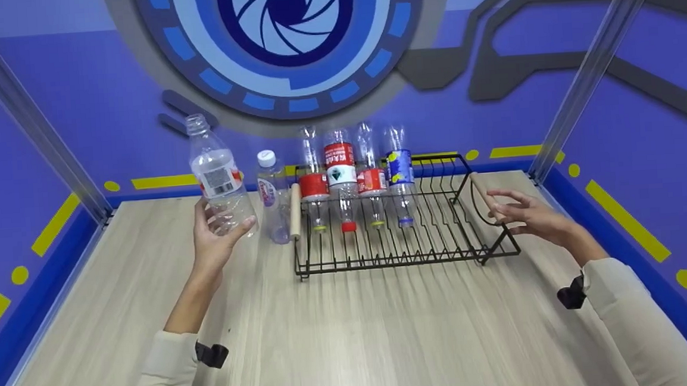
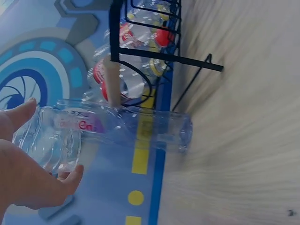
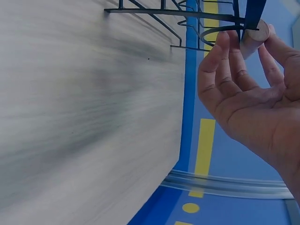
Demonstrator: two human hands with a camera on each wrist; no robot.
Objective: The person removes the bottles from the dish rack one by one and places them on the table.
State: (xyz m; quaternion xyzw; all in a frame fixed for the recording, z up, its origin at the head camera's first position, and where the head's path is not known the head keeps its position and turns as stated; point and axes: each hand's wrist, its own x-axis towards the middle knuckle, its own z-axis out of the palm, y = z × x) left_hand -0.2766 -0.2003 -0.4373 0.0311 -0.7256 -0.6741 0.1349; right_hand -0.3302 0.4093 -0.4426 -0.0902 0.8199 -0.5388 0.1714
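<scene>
My left hand [image 1: 218,239] grips the lower part of a clear plastic bottle [image 1: 216,174], which is capless, neck up and leaning a little to the left. In the left wrist view the thumb and fingers wrap that bottle's lower end. My right hand [image 1: 536,217] holds the right wooden handle [image 3: 253,40] of a black wire rack [image 1: 407,265], thumb and fingertips on either side of it. Several empty bottles stand cap-down in the rack's left half, among them one with a red-and-white label [image 1: 340,163] and one with a blue label [image 1: 400,167].
A white-capped bottle [image 1: 272,197] stands upright on the wood-grain table [image 1: 388,333], just left of the rack's left wooden handle [image 1: 295,211]. Blue printed walls rise behind and at both sides, with metal posts [image 1: 598,64] at the corners.
</scene>
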